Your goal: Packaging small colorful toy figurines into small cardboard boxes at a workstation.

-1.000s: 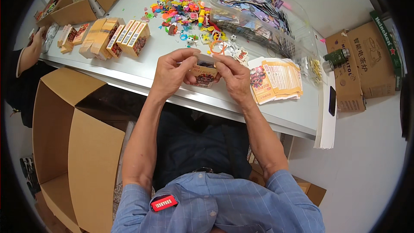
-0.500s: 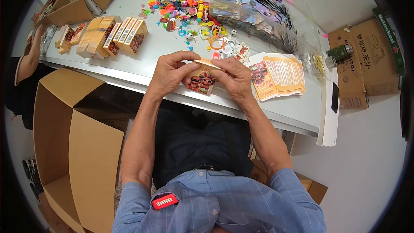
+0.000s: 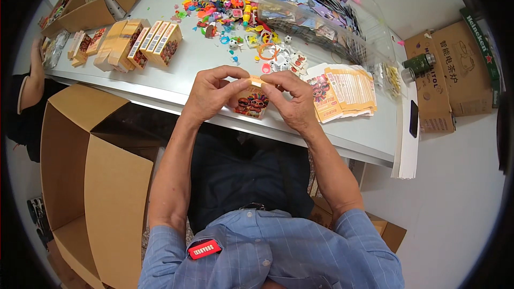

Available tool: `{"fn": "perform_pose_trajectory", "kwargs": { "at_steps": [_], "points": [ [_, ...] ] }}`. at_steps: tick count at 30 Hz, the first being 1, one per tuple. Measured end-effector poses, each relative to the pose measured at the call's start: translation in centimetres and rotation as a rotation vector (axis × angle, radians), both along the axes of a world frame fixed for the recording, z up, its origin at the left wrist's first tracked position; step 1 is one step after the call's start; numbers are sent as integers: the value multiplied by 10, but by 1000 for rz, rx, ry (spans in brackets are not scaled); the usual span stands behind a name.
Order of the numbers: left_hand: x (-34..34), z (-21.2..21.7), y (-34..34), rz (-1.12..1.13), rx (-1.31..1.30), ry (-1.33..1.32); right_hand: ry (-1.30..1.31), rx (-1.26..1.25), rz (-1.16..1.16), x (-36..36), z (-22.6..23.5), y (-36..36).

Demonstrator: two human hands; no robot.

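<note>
A small orange-and-cream printed box (image 3: 250, 105) with colourful cartoon figures is held upright between my two hands at the table's front edge. My left hand (image 3: 214, 92) is closed on its left side, thumb and fingers at the top edge. My right hand (image 3: 289, 92) pinches the top right, its thumb pressing by the end flap. The fingers hide parts of the top. Just right of my right hand lies a fanned stack of flat, unfolded boxes (image 3: 350, 93) of the same print. Beyond my hands spreads a heap of small plastic toys (image 3: 227, 13).
Folded boxes (image 3: 160, 43) stand in a row at the left. A clear plastic bin (image 3: 375, 37) holds many cards (image 3: 316, 8). A large open carton (image 3: 115, 203) is beside me at left. Another person's arm (image 3: 33, 83) shows at the far left.
The box's top flap, raised and pale before, is now folded down further under my fingers. Both hands stay nearly in place. The other person's hand at left has shifted.
</note>
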State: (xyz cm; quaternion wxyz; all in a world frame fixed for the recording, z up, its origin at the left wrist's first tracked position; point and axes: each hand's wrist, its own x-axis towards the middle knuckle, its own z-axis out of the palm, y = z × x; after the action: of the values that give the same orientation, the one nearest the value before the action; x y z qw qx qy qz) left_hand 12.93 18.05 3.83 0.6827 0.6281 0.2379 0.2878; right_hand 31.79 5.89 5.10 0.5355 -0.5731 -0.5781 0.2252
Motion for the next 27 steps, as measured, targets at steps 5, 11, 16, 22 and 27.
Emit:
{"fn": "perform_pose_trajectory", "kwargs": {
  "at_steps": [5, 11, 16, 22, 27],
  "points": [
    [1, 10, -1, -5, 11, 26, -18, -51, 27, 3, 7, 0],
    [2, 21, -1, -45, 27, 75, -14, -80, 7, 6, 10, 0],
    [4, 26, 0, -41, 28, 114, 42, -128, 16, 7, 10, 0],
    [6, 29, -2, -16, 21, 144, 97, -128, 9, 7, 5, 3],
    [8, 18, -4, 23, 74, 58, 168, -122, -10, 6, 1, 2]
  ]
}}
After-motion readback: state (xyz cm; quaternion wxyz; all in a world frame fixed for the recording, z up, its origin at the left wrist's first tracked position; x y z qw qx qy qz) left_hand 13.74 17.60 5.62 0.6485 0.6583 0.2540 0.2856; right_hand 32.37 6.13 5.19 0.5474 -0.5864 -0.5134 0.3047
